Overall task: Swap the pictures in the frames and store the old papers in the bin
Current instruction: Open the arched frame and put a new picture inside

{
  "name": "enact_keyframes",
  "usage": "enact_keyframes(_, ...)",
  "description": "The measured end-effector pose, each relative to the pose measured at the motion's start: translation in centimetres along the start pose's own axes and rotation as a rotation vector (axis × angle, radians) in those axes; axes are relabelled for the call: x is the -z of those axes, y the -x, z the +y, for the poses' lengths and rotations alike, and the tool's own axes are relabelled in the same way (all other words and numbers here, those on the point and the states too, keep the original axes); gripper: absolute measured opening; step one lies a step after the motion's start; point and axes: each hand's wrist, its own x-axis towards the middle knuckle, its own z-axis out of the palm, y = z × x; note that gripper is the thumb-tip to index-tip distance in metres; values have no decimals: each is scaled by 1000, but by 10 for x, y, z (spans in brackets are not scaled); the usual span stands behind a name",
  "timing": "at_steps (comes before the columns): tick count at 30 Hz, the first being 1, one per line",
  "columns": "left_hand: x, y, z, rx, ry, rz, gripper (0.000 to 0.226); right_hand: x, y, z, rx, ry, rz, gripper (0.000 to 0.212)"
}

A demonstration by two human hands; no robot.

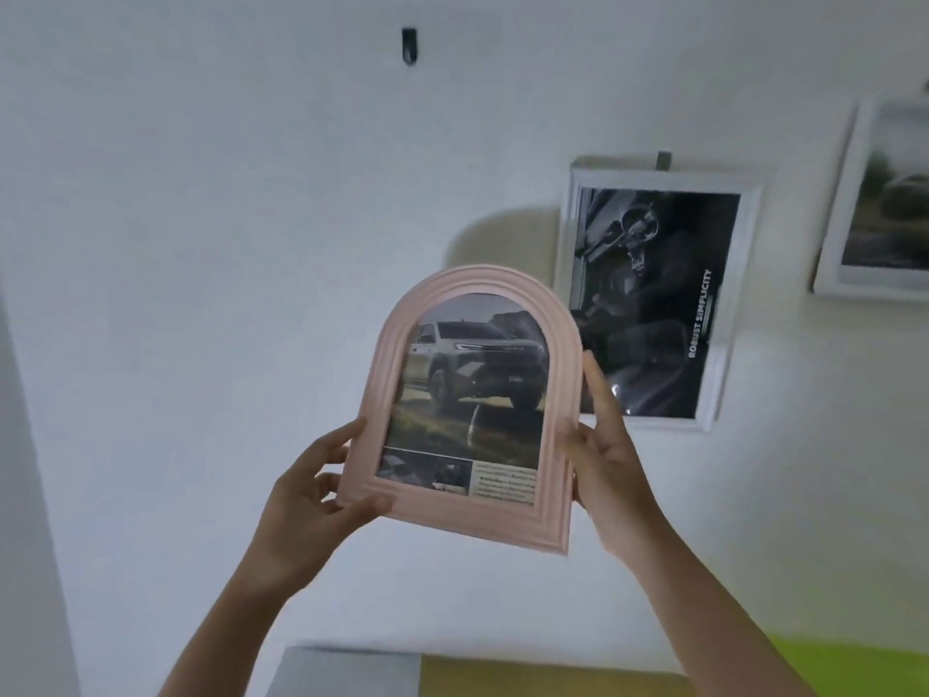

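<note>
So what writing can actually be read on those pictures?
"ROBUST SIMPLICITY": runs sideways up the dark poster in the white frame on the wall.
Truck picture in the pink arched frame: lettering on the grille and the text block at bottom right are too blurred to read.
Far-right frame: no legible text.

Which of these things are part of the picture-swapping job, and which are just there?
Part of the job:
pink arched frame, held by left hand and right hand
white frame on wall
second white frame, far right
empty wall hook

Just there:
green surface
</note>
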Motion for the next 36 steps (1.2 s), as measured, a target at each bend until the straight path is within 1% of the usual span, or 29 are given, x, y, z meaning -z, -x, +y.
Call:
enact_keyframes(2,13,-34,19,-89,-56,-1,76,-14,-38,-21,101,36,49,60)
enact_keyframes(4,23,-67,37,-166,-91,19,78,-26,-74,-43,165,58,122,55)
enact_keyframes(7,35,-112,59,-269,-138,63,79,-42,-121,-69,254,30,176,49)
enact_keyframes(11,45,-162,80,-334,-162,102,81,-57,-172,-92,329,45,205,49)
enact_keyframes(15,55,-191,85,-373,-174,135,80,-67,-207,-96,357,60,187,50)
enact_keyframes(23,55,-199,52,-369,-164,154,78,-78,-219,-67,338,58,166,50)
enact_keyframes(26,52,-202,46,-384,-163,178,77,-78,-222,-62,360,64,179,49)
enact_keyframes(31,48,-204,36,-390,-186,238,77,-81,-222,-56,446,192,268,49)
enact_keyframes(34,45,-205,31,-406,-221,304,74,-86,-219,-52,503,282,346,48)
enact_keyframes(36,43,-207,28,-423,-272,347,73,-89,-218,-51,523,296,385,48)
